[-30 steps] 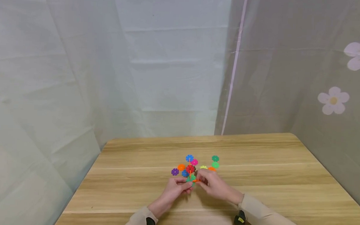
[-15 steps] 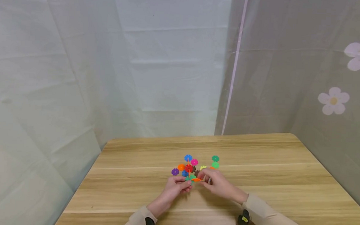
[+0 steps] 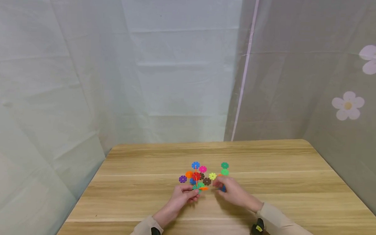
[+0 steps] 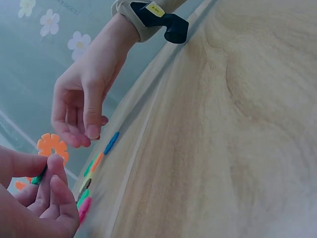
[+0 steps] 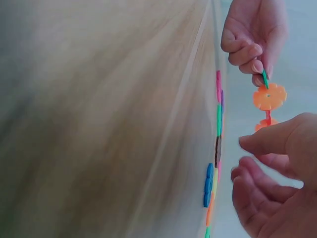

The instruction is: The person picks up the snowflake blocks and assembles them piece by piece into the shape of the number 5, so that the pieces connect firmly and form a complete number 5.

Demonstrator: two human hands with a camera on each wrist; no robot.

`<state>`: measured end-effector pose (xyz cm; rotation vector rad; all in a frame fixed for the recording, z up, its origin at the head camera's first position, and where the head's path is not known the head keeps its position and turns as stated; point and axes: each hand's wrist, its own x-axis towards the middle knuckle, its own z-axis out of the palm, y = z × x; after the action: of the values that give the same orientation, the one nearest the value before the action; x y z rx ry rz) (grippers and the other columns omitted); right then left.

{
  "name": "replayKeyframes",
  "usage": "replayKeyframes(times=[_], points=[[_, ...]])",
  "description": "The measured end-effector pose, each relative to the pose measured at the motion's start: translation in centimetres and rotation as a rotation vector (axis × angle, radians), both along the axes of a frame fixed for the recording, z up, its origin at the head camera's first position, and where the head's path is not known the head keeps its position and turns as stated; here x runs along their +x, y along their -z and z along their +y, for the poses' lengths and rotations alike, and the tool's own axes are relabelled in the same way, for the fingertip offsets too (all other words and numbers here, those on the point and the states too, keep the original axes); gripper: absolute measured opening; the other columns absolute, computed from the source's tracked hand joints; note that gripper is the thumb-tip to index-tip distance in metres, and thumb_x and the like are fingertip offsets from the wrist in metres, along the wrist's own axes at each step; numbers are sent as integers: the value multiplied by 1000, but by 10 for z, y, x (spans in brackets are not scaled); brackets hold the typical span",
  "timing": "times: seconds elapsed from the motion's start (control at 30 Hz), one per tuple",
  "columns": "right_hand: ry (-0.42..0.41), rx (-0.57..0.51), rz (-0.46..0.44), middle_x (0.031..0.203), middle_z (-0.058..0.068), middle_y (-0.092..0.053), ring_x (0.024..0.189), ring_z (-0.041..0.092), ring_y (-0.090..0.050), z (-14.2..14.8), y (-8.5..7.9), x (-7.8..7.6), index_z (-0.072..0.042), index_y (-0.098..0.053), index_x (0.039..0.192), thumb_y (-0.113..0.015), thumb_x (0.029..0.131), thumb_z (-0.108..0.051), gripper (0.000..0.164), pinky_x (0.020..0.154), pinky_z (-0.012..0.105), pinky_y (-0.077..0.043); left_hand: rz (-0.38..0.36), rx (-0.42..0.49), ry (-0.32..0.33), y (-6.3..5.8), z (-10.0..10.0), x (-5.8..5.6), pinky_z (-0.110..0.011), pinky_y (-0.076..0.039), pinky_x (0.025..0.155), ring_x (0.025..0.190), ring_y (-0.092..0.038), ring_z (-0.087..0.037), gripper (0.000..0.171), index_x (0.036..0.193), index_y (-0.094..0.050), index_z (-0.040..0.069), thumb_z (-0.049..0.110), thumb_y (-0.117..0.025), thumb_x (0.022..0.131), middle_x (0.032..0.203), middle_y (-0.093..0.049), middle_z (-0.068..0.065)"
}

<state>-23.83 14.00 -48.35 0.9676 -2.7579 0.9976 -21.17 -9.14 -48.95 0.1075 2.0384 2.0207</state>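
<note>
My left hand (image 3: 182,195) pinches a green notched plastic disc (image 3: 196,188) between thumb and fingers, above the table. Joined to it are an orange disc (image 5: 269,96) and, farther out, a red disc (image 3: 196,176) and a blue disc (image 3: 195,165), with an edge-on orange piece running between them. A second orange disc (image 3: 203,188) juts out toward the right. My right hand (image 3: 232,191) hovers to the right of this chain, fingers loosely bent and apart, holding nothing. Near its fingertips a dark blue disc (image 4: 111,143) lies on the table, partly hidden in the head view.
Several loose discs lie on the wooden table (image 3: 136,185), among them purple (image 3: 182,179), pink (image 3: 202,169), brown (image 3: 207,181), yellow (image 3: 212,176) and green (image 3: 225,165). Pale curtains (image 3: 183,79) hang behind the table.
My right hand has let go of the orange disc on the chain and moved away to the right. The left hand keeps its pinch, and the chain has shifted slightly left.
</note>
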Motion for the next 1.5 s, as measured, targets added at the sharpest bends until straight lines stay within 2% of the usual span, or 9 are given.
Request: replayKeyframes(times=[0.23, 0.5, 0.7, 0.97, 1.13, 1.27, 1.5], points=[[82, 40, -8, 96, 8, -66, 85, 19, -62, 5, -2, 1, -1, -67, 101, -71, 78, 2, 24, 73, 26, -55, -1, -8, 1, 3, -2, -1, -17, -48, 61, 64, -62, -5, 23, 100, -66, -12, 9, -66, 89, 82, -73, -7], [188, 97, -37, 90, 6, -62, 81, 14, -55, 7, -1, 3, -1, -68, 95, -77, 77, -5, 21, 69, 23, -50, -22, 15, -13, 3, -2, 0, -17, -48, 61, 65, -62, -5, 23, 102, -65, -12, 7, -65, 89, 85, -74, -10], [219, 85, -82, 89, 6, -60, 81, 14, -54, 7, 1, 2, -2, -66, 91, -77, 77, -2, 18, 69, 23, -49, -21, 15, -8, 3, -2, 1, -17, -48, 60, 65, -62, -5, 24, 103, -64, -12, 7, -65, 89, 84, -74, -9], [158, 57, -114, 89, 6, -63, 83, 17, -59, 10, 0, 2, -3, -61, 93, -75, 78, 1, 21, 72, 31, -54, -36, 1, -4, 3, -2, 3, -18, -47, 61, 64, -61, -5, 23, 103, -65, -11, 7, -66, 89, 82, -73, -7], [94, 44, -80, 90, 3, -64, 83, 16, -61, 9, 0, 0, -5, -61, 95, -73, 77, 5, 24, 71, 26, -54, -36, -7, -4, 6, -1, 2, -18, -46, 60, 63, -61, -5, 21, 102, -65, -11, 7, -65, 89, 81, -73, -5], [46, 11, -57, 91, 4, -65, 87, 20, -64, 6, 2, 0, -5, -62, 96, -66, 79, 11, 24, 75, 28, -55, -32, -6, -3, 4, 0, 3, -17, -46, 59, 63, -61, -4, 21, 101, -66, -9, 8, -66, 89, 81, -73, -6], [72, -84, -158, 93, 3, -67, 85, 15, -63, 0, -2, 0, -4, -61, 106, -66, 87, 0, 21, 72, 20, -52, -18, -7, 18, 4, -2, 2, -16, -47, 59, 65, -61, -4, 25, 104, -65, -9, 11, -67, 89, 83, -73, -6]])
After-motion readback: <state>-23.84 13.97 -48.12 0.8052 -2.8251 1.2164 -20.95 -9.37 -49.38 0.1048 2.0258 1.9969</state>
